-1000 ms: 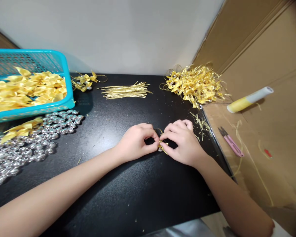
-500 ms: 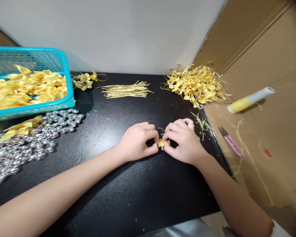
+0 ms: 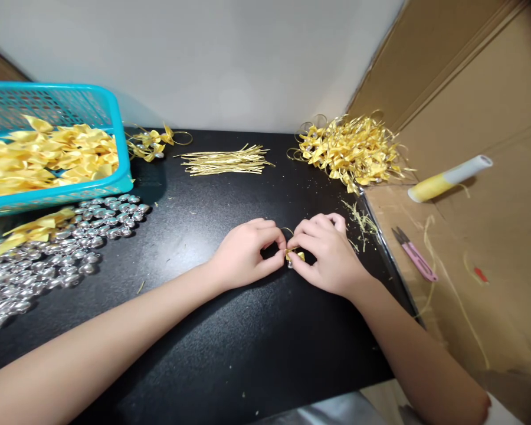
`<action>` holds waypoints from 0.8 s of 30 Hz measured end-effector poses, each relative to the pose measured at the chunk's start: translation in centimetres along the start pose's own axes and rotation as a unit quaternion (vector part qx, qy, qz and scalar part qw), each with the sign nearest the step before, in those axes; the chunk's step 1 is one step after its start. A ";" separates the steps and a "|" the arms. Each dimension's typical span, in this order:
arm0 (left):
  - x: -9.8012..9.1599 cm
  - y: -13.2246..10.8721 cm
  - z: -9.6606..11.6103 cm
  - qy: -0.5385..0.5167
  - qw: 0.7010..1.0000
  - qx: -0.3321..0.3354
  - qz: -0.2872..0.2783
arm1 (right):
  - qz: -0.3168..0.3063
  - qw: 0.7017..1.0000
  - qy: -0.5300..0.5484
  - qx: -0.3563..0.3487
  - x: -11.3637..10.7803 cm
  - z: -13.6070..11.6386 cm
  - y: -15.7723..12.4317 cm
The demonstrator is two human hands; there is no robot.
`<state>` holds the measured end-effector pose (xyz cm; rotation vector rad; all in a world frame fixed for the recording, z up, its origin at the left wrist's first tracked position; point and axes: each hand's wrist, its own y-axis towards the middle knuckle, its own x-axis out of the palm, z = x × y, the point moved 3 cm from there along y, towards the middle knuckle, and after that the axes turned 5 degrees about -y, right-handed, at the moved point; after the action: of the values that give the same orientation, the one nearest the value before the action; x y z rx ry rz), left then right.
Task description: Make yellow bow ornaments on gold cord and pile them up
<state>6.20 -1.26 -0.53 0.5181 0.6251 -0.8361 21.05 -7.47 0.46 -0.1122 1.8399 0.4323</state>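
Basket [image 3: 121, 141], yellow pieces [image 3: 79, 150] inside: ten o'clock from the bow [image 3: 301, 256]. Silver beads [image 3: 71, 260]: nine. Gold wires [image 3: 225, 160]: eleven. Left hand [image 3: 248, 254]: thumb and forefinger pinching the bow's left side, ribbon or wire impossible to tell. Bow: between both hands, bead [image 3: 290, 264] at six, wire loop [image 3: 287, 229] at twelve. Right hand [image 3: 330, 254]: thumb and forefinger pinching the bow, just beside. Pile [image 3: 358, 150]: one. Snips [image 3: 415, 254]: three. Advised: steady left pinch, small right-hand turns, light pressure, loop unbent, bead free of thumbs.
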 end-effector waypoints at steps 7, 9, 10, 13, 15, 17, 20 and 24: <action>0.0 0.1 -0.1 0.019 1.000 0.011 -0.009 | 0.010 1.000 -0.007 -0.003 -0.2 0.1 0.0; 0.0 0.1 -0.1 0.026 1.000 0.012 -0.009 | 0.015 1.000 0.000 -0.004 -0.3 0.2 -0.1; -0.1 0.1 -0.1 0.029 0.999 0.012 -0.006 | 0.019 1.000 0.005 -0.004 -0.4 0.3 -0.1; -0.2 0.0 0.0 0.036 0.999 0.015 0.008 | 0.023 1.000 0.021 0.002 -0.7 0.4 -0.1; -0.3 0.0 0.0 0.037 0.999 0.018 0.013 | 0.016 0.999 0.031 0.010 -0.8 0.5 0.0; -0.3 0.0 0.0 0.038 0.999 0.018 0.013 | 0.004 0.999 0.041 0.016 -1.0 0.6 0.0; -0.4 0.1 0.0 0.041 0.999 0.023 0.008 | -0.011 0.998 0.056 0.021 -1.1 0.7 0.0; -0.8 0.2 0.1 0.022 0.999 0.034 0.030 | -0.013 0.998 0.061 0.028 -1.1 0.9 0.1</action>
<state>5.93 -0.78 0.14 0.6155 0.6196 -0.7925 22.16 -7.26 1.33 -0.1266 1.9671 0.3607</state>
